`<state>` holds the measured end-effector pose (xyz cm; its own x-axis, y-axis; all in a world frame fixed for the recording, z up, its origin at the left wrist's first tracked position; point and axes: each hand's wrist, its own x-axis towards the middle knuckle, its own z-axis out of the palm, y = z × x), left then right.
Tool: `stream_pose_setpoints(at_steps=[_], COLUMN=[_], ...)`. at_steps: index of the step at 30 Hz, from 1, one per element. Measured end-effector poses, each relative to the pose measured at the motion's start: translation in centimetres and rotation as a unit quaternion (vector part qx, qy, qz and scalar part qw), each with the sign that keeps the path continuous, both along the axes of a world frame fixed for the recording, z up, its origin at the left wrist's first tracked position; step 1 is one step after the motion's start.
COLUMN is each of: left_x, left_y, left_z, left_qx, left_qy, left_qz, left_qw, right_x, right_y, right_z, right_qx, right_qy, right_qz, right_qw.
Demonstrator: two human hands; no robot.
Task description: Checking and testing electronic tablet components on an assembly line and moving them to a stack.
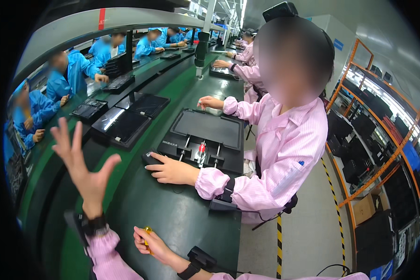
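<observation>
My left hand point(84, 170) is raised over the left side of the green bench, fingers spread and palm bare, with nothing in it. Lower down, my right hand point(157, 248) is closed round a small shiny yellow object point(148, 230); most of it is hidden by the fingers, and I cannot make out its kind. Both my wrists carry black strapped devices, and the sleeves are pink. Beyond my left hand lie dark flat panels point(126, 122) in black trays.
To my right, a co-worker in pink point(284, 140) rests one hand on a small black box point(149, 157) beside a black fixture point(205, 130) with metal rods and a red-tipped clamp. People in blue line the far side. Orange shelving point(359, 182) stands across the aisle.
</observation>
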<state>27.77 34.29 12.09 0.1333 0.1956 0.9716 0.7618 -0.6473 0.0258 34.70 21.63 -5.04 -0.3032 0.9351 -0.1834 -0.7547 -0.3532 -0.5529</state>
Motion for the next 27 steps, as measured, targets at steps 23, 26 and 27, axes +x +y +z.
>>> stream_pose_setpoints(at_steps=[23, 26, 27], left_x=[-4.9, -3.6, -3.0], left_y=[8.7, 10.9, 11.3], left_z=[-14.7, -16.4, -16.3], left_qx=[-0.39, -0.318, -0.344], left_qy=[0.057, 0.068, 0.057], left_qz=[0.0, 0.008, 0.033], left_qw=[0.919, 0.945, 0.937], right_x=[-1.8, -1.2, -1.1], right_y=[-0.1, -0.1, -0.1], right_z=[-0.4, -0.1, 0.0], right_qx=[0.001, -0.003, -0.003], right_qy=[0.013, 0.018, 0.023], right_qz=[-0.001, 0.003, 0.005], right_qw=[1.0, 1.0, 1.0])
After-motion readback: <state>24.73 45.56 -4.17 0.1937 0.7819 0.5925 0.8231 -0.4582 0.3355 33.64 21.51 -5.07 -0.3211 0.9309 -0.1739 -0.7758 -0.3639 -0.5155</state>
